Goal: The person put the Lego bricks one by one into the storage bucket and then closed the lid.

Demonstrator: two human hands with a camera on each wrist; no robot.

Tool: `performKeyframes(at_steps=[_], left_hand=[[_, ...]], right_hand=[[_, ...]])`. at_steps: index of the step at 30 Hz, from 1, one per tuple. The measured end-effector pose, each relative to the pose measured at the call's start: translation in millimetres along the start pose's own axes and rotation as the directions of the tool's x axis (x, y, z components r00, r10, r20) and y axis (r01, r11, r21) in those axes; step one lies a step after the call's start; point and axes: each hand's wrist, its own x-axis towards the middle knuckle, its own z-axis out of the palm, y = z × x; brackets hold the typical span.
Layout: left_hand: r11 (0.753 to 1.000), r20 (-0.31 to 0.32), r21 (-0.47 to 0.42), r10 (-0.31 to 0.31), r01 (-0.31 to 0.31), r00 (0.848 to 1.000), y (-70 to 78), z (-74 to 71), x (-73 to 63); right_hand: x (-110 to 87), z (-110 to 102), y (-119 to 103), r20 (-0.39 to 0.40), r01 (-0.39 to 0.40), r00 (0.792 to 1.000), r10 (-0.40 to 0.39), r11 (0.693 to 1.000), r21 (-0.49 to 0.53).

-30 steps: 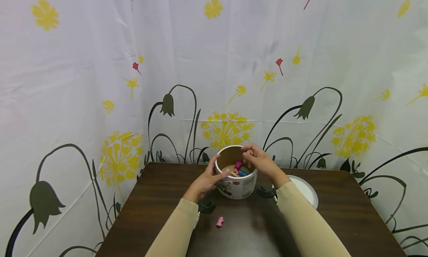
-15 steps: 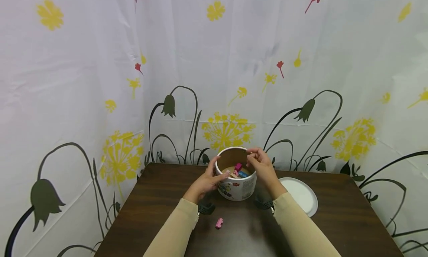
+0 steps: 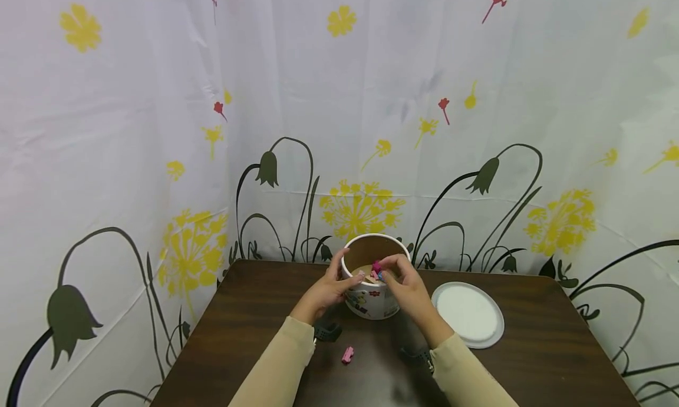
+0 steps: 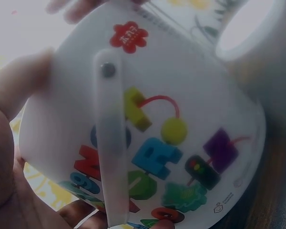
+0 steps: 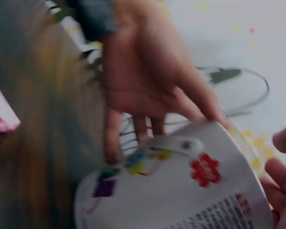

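A white bucket [image 3: 366,301] with printed letters stands on the dark table. My left hand [image 3: 326,289] grips its left side, the thumb over the rim and the fingers round the outer wall, as the left wrist view also shows. My right hand [image 3: 407,283] reaches over the near right rim, with fingertips at a blue block [image 3: 380,275]; whether they pinch it is hidden. Beside the blue block lie a magenta piece [image 3: 376,265] and light pink and wooden pieces. In the right wrist view, fingers of the right hand [image 5: 281,183] show at the right edge.
A pink piece [image 3: 347,355] lies on the wooden table [image 3: 254,330] in front of the bucket. To the right of the bucket lies a round white lid [image 3: 469,314]. Behind the table hangs a flower-printed curtain [image 3: 297,71].
My right hand has moved from the bucket's far right rim down and nearer, with its fingertips now over the blue block. My left hand keeps its hold on the bucket.
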Motion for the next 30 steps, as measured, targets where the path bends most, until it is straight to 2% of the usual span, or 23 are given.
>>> performKeyframes(at_steps=[3, 6, 8, 11, 13, 15, 17, 20, 21, 23, 30], left_hand=[[1.000, 0.009, 0.007, 0.016, -0.016, 1.000, -0.7, 0.2, -0.7], [1.000, 0.014, 0.002, 0.019, -0.019, 1.000, -0.6, 0.9, -1.7], [1.000, 0.017, 0.000, 0.023, -0.023, 1.000, -0.6, 1.3, -2.1], [1.000, 0.011, -0.002, 0.021, -0.021, 1.000, -0.4, 1.2, -2.3], [1.000, 0.006, -0.007, 0.019, -0.019, 1.000, -0.4, 0.7, -1.9], [1.000, 0.002, -0.006, 0.019, -0.019, 1.000, -0.4, 0.2, -1.7], [1.000, -0.002, -0.012, 0.013, -0.013, 1.000, 0.1, -0.5, -0.9], [1.000, 0.005, -0.017, 0.006, -0.006, 1.000, -0.1, -0.9, -0.7], [1.000, 0.006, -0.019, 0.006, -0.006, 1.000, -0.2, -0.7, -0.7], [1.000, 0.007, -0.024, 0.002, -0.002, 1.000, -0.7, -0.1, -0.9], [1.000, 0.005, -0.023, -0.004, 0.004, 1.000, 1.1, -0.2, -1.5]], right_hand=[[-17.3, 13, -4, 0.010, 0.126, 0.992, -0.126, 0.982, -0.138], [-36.9, 27, -8, 0.018, 0.224, 0.974, -0.226, 0.943, -0.245], [-50.1, 35, -10, 0.037, 0.270, 0.962, -0.271, 0.917, -0.295], [-66.7, 46, -13, 0.114, 0.307, 0.952, -0.285, 0.874, -0.376], [-74.5, 50, -13, 0.200, 0.302, 0.950, -0.240, 0.866, -0.398], [-80.1, 54, -12, 0.309, 0.271, 0.939, -0.150, 0.876, -0.400], [-83.8, 55, -9, 0.412, 0.214, 0.911, -0.040, 0.896, -0.388], [-89.1, 57, -4, 0.526, 0.164, 0.847, 0.072, 0.907, -0.388], [-90.7, 57, -1, 0.549, 0.172, 0.832, 0.080, 0.904, -0.392], [-93.5, 58, 2, 0.571, 0.190, 0.816, 0.087, 0.893, -0.408], [-95.6, 62, 10, 0.577, 0.205, 0.810, 0.103, 0.873, -0.443]])
